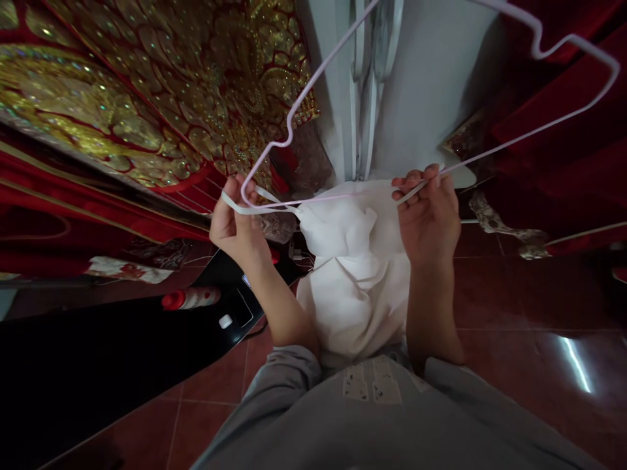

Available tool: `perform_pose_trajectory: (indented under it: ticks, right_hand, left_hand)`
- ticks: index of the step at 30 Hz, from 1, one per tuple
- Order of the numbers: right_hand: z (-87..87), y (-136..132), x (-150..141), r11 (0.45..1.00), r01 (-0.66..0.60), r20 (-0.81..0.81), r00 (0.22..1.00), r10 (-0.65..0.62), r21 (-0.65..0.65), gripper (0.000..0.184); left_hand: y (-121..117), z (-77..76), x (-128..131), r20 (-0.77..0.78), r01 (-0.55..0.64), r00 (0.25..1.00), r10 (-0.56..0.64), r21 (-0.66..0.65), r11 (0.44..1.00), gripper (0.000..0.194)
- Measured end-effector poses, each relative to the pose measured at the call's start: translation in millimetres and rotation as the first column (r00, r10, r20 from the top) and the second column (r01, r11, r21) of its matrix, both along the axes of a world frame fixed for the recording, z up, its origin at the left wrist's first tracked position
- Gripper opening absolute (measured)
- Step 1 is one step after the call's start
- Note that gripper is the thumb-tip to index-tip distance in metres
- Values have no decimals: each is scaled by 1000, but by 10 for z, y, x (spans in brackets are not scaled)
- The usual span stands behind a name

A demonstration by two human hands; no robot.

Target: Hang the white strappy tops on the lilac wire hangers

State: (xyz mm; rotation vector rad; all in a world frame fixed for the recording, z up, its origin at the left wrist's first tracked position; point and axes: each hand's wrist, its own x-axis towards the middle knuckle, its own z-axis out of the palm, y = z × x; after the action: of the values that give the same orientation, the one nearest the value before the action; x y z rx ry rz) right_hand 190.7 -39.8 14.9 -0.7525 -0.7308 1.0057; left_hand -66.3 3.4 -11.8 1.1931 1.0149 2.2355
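Note:
A pale pink clothes hanger (313,78) spans the upper middle, its top running out of the frame. My left hand (240,215) pinches a white strap (267,207) looped around the hanger's left corner. At the right, my right hand (428,205) has its fingers closed on another white strap (410,192) beside the hanger's lower bar. Below hangs a white garment (353,254), softly creased, between my forearms. Part of the hanger's lower bar passes in front of or into the cloth; which one I cannot tell.
Red and gold sequined garments (235,78) hang on the left, dark red cloth (553,143) on the right. A black table (122,339) at left bears a red-capped bottle (196,298), a phone (238,307) and a small white case (225,321). Grey-white panels (435,72) stand ahead.

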Motion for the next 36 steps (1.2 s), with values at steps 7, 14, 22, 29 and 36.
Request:
perform_pose_trajectory:
  ticks: [7,14,22,29,36]
  right_hand:
    - [9,28,-76,1000,-2,-57,998,1,-10,26]
    - [1,38,-138,999,50,-117,992,-50,-10,27]
    - [-5,16,-148,999,15,-143,990,-10,34,20]
    - [-6,31,-213,998,65,-122,991,-61,23,23]
    - [-51,40,-131,994,110,-12,994,-110,1,19]
  left_hand:
    - [14,301,-38,-251,204,947,-201,-12,979,32]
    - [91,792,102,-502,320,778,-378,-200,926,26]
    - [159,739,201,-64,315,937,-345,-278,908,17]
    - [-2,249,455,385,390,876,-292,-207,897,11]
    - [-168,213,781,314,462,857,-408,-117,879,26]
